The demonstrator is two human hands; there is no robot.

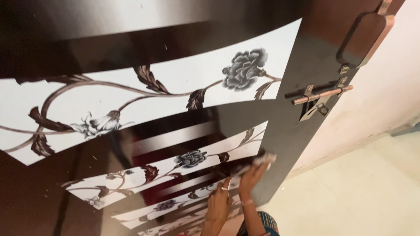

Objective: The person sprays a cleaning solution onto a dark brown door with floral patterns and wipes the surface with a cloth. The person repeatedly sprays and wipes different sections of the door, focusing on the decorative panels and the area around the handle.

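Note:
A glossy dark brown door (288, 131) with white bands printed with grey flowers and brown leaves fills most of the view. My right hand (251, 175) presses a small whitish cloth (264, 159) against the door's lower part near its edge. My left hand (218, 203), wearing a ring, rests flat on the door just to the left and below, holding nothing.
A metal sliding bolt latch (321, 94) and a dark handle (365, 39) sit on the door's edge at upper right. A pale wall (385, 87) stands beyond the door, and a light tiled floor (358, 192) lies below right.

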